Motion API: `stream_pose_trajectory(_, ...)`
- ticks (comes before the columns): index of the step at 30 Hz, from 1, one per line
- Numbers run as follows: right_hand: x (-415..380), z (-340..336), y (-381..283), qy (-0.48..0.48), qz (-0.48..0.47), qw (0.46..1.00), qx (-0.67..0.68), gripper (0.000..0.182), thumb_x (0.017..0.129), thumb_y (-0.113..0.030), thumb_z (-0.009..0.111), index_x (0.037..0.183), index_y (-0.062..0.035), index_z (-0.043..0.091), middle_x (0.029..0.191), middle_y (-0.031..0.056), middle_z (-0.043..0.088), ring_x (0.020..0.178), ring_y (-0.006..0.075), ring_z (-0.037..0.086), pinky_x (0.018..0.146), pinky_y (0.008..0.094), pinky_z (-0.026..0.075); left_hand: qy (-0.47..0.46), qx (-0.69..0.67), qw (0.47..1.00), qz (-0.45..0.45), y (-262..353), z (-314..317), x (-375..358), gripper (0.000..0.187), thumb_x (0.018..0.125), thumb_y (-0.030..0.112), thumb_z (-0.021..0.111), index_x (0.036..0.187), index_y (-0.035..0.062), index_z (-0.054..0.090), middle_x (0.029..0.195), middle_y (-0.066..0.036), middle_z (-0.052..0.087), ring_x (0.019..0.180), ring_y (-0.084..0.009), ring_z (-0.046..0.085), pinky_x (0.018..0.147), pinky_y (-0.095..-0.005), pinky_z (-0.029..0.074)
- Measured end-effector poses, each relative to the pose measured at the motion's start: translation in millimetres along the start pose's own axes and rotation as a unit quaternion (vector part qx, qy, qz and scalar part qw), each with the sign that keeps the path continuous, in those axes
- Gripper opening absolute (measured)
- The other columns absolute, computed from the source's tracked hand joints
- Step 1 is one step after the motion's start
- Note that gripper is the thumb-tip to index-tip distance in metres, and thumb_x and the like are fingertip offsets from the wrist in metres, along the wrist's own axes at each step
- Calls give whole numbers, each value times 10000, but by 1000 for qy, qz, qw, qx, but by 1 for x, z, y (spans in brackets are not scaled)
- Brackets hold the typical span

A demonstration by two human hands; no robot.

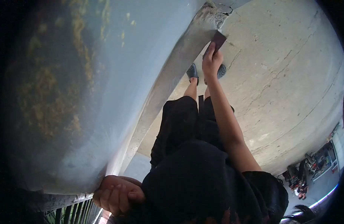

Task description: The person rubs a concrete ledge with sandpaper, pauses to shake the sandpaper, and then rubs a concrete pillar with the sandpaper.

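My right hand (pixel 213 63) is stretched out far ahead, fingers closed on a dark, flat rectangular piece (pixel 218 41). The piece is reddish-brown and thin; its exact kind does not show. Its far end lies close to the chipped end of a grey ledge (pixel 179 50), which runs along the foot of a pale blue-grey wall (pixel 119 67). Down at the lower left, my left hand (pixel 118 195) is curled into a fist by the wall's near edge. Whatever those fingers may hold is hidden.
Yellowish stains (pixel 45 97) mark the wall on the left. A cracked concrete floor (pixel 284 74) spreads to the right, under feet in dark clogs (pixel 193 71). Dark railing bars (pixel 73 212) stand at the lower left. Cluttered items (pixel 310 166) sit at the far right.
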State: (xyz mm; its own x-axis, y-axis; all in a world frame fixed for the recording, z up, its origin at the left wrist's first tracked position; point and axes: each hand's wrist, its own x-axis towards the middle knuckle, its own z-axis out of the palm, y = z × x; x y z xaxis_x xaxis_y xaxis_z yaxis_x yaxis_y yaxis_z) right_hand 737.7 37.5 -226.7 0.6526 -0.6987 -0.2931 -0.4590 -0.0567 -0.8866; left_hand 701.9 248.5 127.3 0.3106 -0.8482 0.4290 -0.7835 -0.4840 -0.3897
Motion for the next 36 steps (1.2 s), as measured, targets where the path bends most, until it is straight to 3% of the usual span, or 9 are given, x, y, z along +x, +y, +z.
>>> stream_pose_trajectory(4, 44, 8, 0, 17, 53, 997, 57, 377, 868, -284, 390, 740, 52, 504, 507, 147, 448, 494, 145, 411, 481, 330, 352, 1, 16, 1000, -25, 6, -1, 0, 277, 718, 267, 334, 512, 96, 404, 446, -15, 397, 369, -98, 385, 382, -245, 299)
stream_pose_trajectory(10, -26, 17, 29, 85, -163, 983, 26, 280, 853, -207, 418, 794, 45, 524, 594, 169, 528, 577, 331, 527, 551, 342, 404, 12, 42, 998, -35, 5, 2, 2, 275, 721, 259, 325, 519, 94, 410, 446, -12, 399, 366, -92, 383, 376, -240, 296)
stream_pose_trajectory(12, -20, 7, 19, -8, -33, 999, -4, 305, 853, -224, 419, 744, 45, 515, 560, 169, 507, 552, 322, 524, 528, 358, 389, 31, 34, 999, -5, 3, 4, -1, 268, 716, 249, 321, 516, 94, 410, 445, -11, 401, 364, -95, 383, 379, -238, 295)
stream_pose_trajectory(14, 23, 6, 5, -5, 24, 999, 23, 313, 875, -230, 414, 745, 44, 491, 561, 18, 449, 553, 85, 387, 472, 282, 329, 33, 39, 999, -7, 3, 5, 0, 271, 717, 249, 310, 518, 93, 408, 448, -9, 400, 362, -92, 378, 374, -237, 293)
stream_pose_trajectory(24, 35, 6, 3, 39, -28, 999, 7, 459, 876, -350, 377, 665, 40, 499, 525, -8, 445, 492, 89, 388, 447, 283, 324, 54, 8, 998, 11, 0, 6, -3, 268, 702, 255, 308, 507, 92, 391, 441, -12, 374, 356, -81, 364, 364, -222, 315)
stream_pose_trajectory(25, 53, 2, -1, -12, 42, 998, 42, 365, 862, -269, 395, 695, 39, 499, 536, 175, 476, 504, 236, 494, 494, 356, 361, 82, 0, 997, 14, 0, 8, -8, 272, 704, 255, 311, 505, 90, 394, 446, -13, 383, 358, -84, 369, 363, -225, 316)
stream_pose_trajectory(32, -6, 20, 19, 156, -168, 971, 70, 386, 862, -290, 403, 707, 40, 531, 518, 164, 467, 494, 231, 493, 505, 351, 379, 52, -10, 999, 12, 0, 6, 0, 278, 704, 226, 324, 493, 73, 422, 433, -33, 410, 356, -96, 393, 366, -246, 328)
stream_pose_trajectory(34, 13, 2, -10, 23, 58, 996, 65, 401, 858, -314, 404, 733, 50, 520, 552, 167, 515, 519, 235, 512, 521, 355, 384, 48, -11, 998, 34, -2, 3, -2, 276, 703, 216, 320, 492, 68, 419, 425, -37, 403, 349, -97, 387, 358, -240, 322)
stream_pose_trajectory(36, 60, 4, -14, 63, -16, 997, 50, 391, 855, -298, 399, 705, 43, 517, 553, 193, 508, 538, 317, 520, 512, 369, 380, 63, -7, 996, 57, -6, 4, -9, 274, 703, 207, 317, 491, 63, 416, 417, -40, 395, 343, -98, 381, 349, -233, 316)
